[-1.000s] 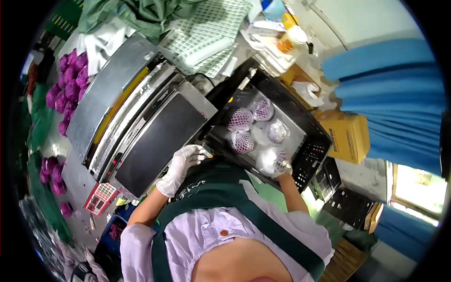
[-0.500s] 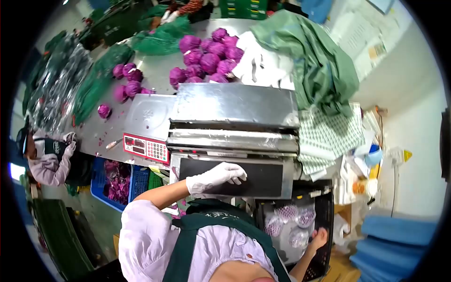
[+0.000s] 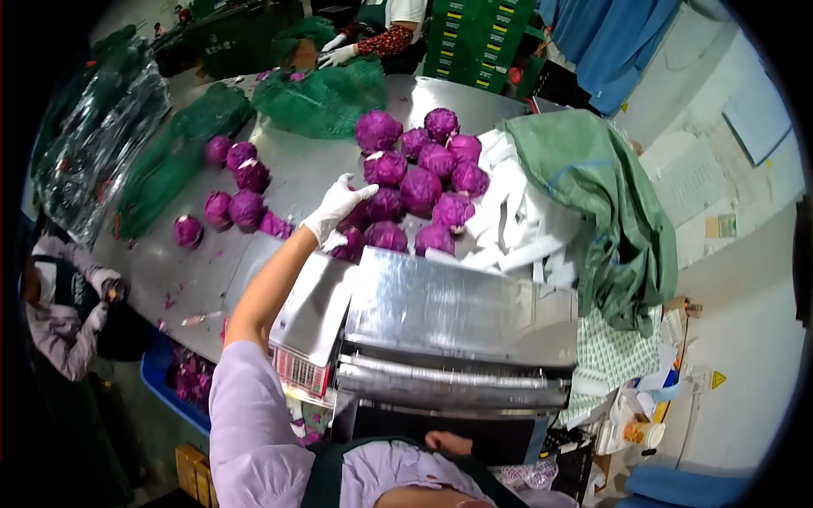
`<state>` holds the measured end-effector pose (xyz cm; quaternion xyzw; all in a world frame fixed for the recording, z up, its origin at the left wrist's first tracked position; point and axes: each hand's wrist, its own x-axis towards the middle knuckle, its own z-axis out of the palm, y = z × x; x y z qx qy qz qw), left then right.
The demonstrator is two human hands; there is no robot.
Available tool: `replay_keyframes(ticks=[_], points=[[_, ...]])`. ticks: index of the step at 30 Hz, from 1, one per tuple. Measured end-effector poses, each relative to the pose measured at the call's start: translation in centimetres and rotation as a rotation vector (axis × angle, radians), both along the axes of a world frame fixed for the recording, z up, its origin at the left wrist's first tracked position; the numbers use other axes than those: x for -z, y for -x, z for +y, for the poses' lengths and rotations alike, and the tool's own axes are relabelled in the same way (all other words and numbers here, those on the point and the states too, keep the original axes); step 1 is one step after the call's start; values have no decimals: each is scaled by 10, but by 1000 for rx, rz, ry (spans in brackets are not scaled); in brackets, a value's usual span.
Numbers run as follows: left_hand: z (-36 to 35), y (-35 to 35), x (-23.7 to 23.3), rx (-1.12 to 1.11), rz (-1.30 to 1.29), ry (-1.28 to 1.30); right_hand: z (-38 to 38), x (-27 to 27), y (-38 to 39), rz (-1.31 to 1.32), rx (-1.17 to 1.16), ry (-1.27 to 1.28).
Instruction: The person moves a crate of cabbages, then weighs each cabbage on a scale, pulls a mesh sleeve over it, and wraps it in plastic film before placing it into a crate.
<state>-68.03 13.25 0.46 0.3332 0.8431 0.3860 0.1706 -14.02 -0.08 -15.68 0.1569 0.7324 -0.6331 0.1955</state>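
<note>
I have the right hand [image 3: 449, 442] at the front of the wrapping machine [image 3: 461, 296], closure unreadable; left of the machine, the scale [image 3: 306, 326] sits beneath the left forearm [image 3: 275, 284], where a low pass could jog it; behind the machine, the left hand [image 3: 340, 208], fingers spread, is at the purple cabbages [image 3: 421, 192]; a nudge could roll one; white cloths [image 3: 508, 216] block its right rear; green netting [image 3: 322, 102] lies farther back.

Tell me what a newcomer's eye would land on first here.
Probably the purple cabbages heaped on the metal table, with the white-gloved left hand at the heap's left edge. Next, the shiny metal machine just nearer the wearer, and the draped green sheet to the right.
</note>
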Motion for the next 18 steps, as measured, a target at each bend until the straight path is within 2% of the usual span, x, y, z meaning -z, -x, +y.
replay_keyframes(ticks=[2, 4, 5, 6, 8, 12, 14, 15, 16, 17, 18], points=[[42, 15, -15, 9, -226, -37, -37, 35, -22, -142, 367, -403], [90, 45, 17, 22, -493, -9, -35, 18, -20, -261, 450, -317], [114, 57, 45, -54, -471, -30, -31, 9, -20, -291, 471, -263], [143, 81, 96, -97, -389, -135, -29, -1, -17, -310, 495, -219], [155, 96, 115, -44, -591, -357, -23, -20, -15, -326, 540, -141], [140, 106, 105, -124, -665, -348, -12, -59, -8, -252, 583, -7], [124, 99, 94, -158, -687, -555, -7, -83, -3, -176, 585, 48], [109, 95, 77, -117, -678, -563, -2, -97, -1, -126, 576, 65], [95, 105, 69, -9, -757, -556, 5, -113, 2, -72, 563, 62], [76, 104, 49, 13, -677, -545, 15, -130, 4, -15, 548, 35], [53, 101, 31, 32, -600, -536, 26, -149, 7, 96, 520, -149]])
